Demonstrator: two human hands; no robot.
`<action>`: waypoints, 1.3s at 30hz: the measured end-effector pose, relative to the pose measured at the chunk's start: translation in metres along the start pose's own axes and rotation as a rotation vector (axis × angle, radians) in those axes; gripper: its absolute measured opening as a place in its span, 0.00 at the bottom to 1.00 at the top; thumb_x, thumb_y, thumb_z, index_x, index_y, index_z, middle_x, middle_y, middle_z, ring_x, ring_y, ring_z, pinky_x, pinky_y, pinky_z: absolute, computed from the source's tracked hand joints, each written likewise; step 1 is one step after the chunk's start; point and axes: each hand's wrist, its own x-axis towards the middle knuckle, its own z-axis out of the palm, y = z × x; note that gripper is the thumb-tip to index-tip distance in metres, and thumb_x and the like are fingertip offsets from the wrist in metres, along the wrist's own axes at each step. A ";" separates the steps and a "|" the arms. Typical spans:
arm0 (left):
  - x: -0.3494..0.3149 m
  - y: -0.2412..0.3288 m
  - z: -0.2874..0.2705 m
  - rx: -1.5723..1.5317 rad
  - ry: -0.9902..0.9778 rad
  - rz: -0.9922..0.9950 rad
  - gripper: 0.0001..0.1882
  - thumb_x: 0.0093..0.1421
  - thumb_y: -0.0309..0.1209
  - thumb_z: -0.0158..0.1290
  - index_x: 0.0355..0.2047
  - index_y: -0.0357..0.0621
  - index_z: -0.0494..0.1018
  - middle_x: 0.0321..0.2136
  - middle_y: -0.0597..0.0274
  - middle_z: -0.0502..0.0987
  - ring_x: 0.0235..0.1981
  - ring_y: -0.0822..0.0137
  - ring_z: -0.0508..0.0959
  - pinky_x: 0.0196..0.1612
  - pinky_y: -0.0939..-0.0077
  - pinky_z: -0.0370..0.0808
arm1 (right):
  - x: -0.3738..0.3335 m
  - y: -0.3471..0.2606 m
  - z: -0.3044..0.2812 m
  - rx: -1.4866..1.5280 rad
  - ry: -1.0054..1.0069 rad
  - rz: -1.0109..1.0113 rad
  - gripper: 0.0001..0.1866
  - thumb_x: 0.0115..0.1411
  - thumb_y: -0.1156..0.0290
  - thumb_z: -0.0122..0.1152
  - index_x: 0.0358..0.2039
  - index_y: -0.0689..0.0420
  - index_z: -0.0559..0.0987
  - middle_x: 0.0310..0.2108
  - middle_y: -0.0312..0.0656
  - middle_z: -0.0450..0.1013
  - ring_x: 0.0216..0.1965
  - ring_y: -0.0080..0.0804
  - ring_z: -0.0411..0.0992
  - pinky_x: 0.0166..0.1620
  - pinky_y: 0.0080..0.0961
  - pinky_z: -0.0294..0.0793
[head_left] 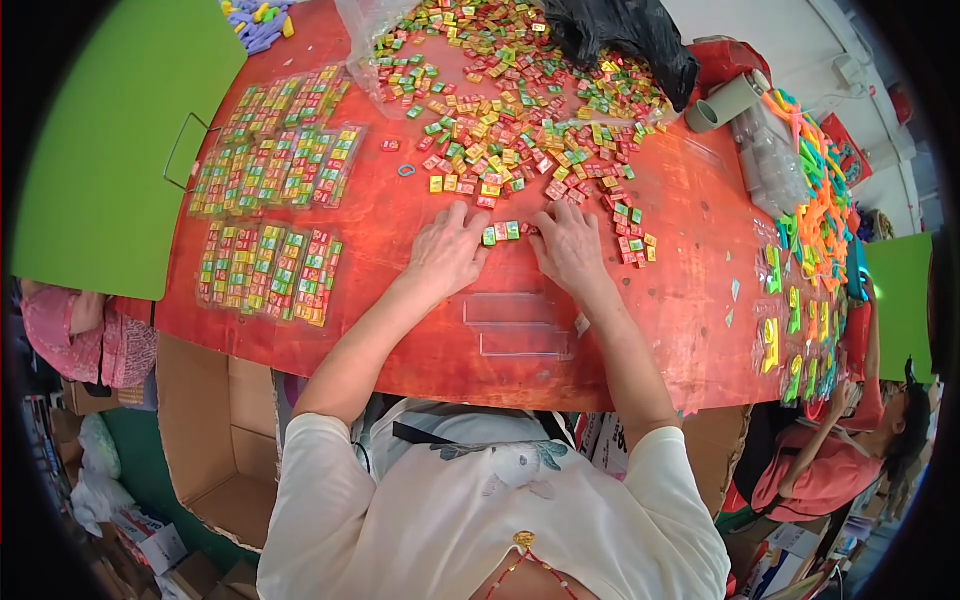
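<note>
A short row of small green, white and red box-shaped pieces (502, 233) lies on the red table between my two hands. My left hand (447, 250) is closed at the row's left end, fingers bent and pointing away from me. At the right end my right hand (570, 248) is closed too, its thumb and fingertips against a small piece. The fingers partly hide what they grip. Just beyond them spreads a big loose heap of the same pieces (490, 130) in red, yellow and green. Closer to me lie clear plastic trays (515, 325), flat on the table.
Filled trays (270, 270) stand in rows at left. A blue ring (406, 171) lies near the heap. At the back are a black bag (625, 40) and a grey-green cup (703, 117). Colourful plastic parts (815, 210) cover the right side, where another person (830, 450) sits.
</note>
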 end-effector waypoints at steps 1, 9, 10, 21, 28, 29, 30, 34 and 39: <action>0.001 0.001 0.000 0.005 0.002 0.004 0.27 0.55 0.35 0.61 0.54 0.42 0.70 0.44 0.49 0.69 0.46 0.48 0.76 0.43 0.51 0.78 | 0.000 0.001 0.000 -0.031 0.027 -0.020 0.13 0.53 0.64 0.68 0.39 0.53 0.80 0.37 0.41 0.71 0.43 0.40 0.71 0.45 0.39 0.66; 0.001 0.004 0.002 0.014 -0.006 -0.013 0.25 0.56 0.34 0.61 0.54 0.43 0.70 0.44 0.49 0.68 0.46 0.49 0.76 0.42 0.52 0.79 | -0.010 0.001 -0.010 -0.018 -0.012 0.111 0.16 0.54 0.62 0.67 0.41 0.55 0.78 0.36 0.43 0.72 0.42 0.41 0.72 0.43 0.39 0.66; 0.001 0.005 0.002 0.026 -0.020 -0.018 0.25 0.57 0.34 0.60 0.55 0.44 0.70 0.43 0.51 0.68 0.46 0.50 0.75 0.42 0.52 0.79 | -0.013 0.005 -0.011 -0.001 -0.017 0.104 0.18 0.54 0.62 0.67 0.43 0.56 0.78 0.36 0.43 0.72 0.42 0.41 0.72 0.43 0.39 0.66; 0.008 0.012 0.007 0.004 -0.023 -0.008 0.25 0.57 0.33 0.60 0.55 0.41 0.70 0.44 0.49 0.68 0.46 0.48 0.75 0.41 0.52 0.79 | 0.004 0.016 0.007 0.009 -0.080 -0.016 0.19 0.55 0.72 0.61 0.48 0.57 0.75 0.36 0.45 0.73 0.40 0.45 0.75 0.42 0.41 0.70; 0.006 0.012 0.007 -0.012 -0.026 -0.010 0.24 0.57 0.32 0.59 0.54 0.41 0.70 0.44 0.49 0.68 0.45 0.48 0.75 0.41 0.51 0.79 | 0.005 0.028 -0.004 0.266 -0.114 0.087 0.19 0.57 0.74 0.60 0.51 0.54 0.76 0.36 0.47 0.74 0.40 0.50 0.75 0.42 0.47 0.72; 0.007 0.012 0.007 -0.013 -0.024 -0.008 0.24 0.57 0.32 0.59 0.54 0.41 0.70 0.44 0.49 0.68 0.45 0.48 0.75 0.41 0.51 0.79 | 0.004 0.033 -0.003 0.227 -0.034 0.118 0.18 0.58 0.73 0.60 0.50 0.54 0.77 0.36 0.47 0.74 0.39 0.51 0.75 0.42 0.48 0.72; 0.007 0.012 0.006 -0.010 -0.012 -0.005 0.24 0.57 0.32 0.59 0.53 0.41 0.70 0.43 0.49 0.68 0.45 0.48 0.75 0.41 0.51 0.79 | 0.007 0.036 -0.004 0.156 -0.077 0.128 0.16 0.59 0.72 0.60 0.49 0.54 0.78 0.37 0.46 0.74 0.40 0.50 0.75 0.43 0.46 0.72; 0.005 0.011 0.010 -0.017 0.063 0.036 0.21 0.55 0.30 0.60 0.49 0.38 0.72 0.41 0.47 0.68 0.42 0.47 0.76 0.40 0.53 0.79 | 0.003 0.031 -0.006 -0.012 -0.114 0.086 0.15 0.59 0.71 0.60 0.47 0.55 0.79 0.38 0.46 0.74 0.42 0.47 0.75 0.44 0.43 0.72; 0.006 0.011 0.010 -0.011 0.054 0.037 0.22 0.55 0.31 0.60 0.49 0.38 0.72 0.41 0.47 0.68 0.42 0.48 0.76 0.40 0.53 0.79 | -0.010 0.015 -0.014 0.055 -0.166 0.116 0.14 0.59 0.70 0.61 0.46 0.56 0.80 0.42 0.47 0.75 0.45 0.45 0.75 0.45 0.42 0.72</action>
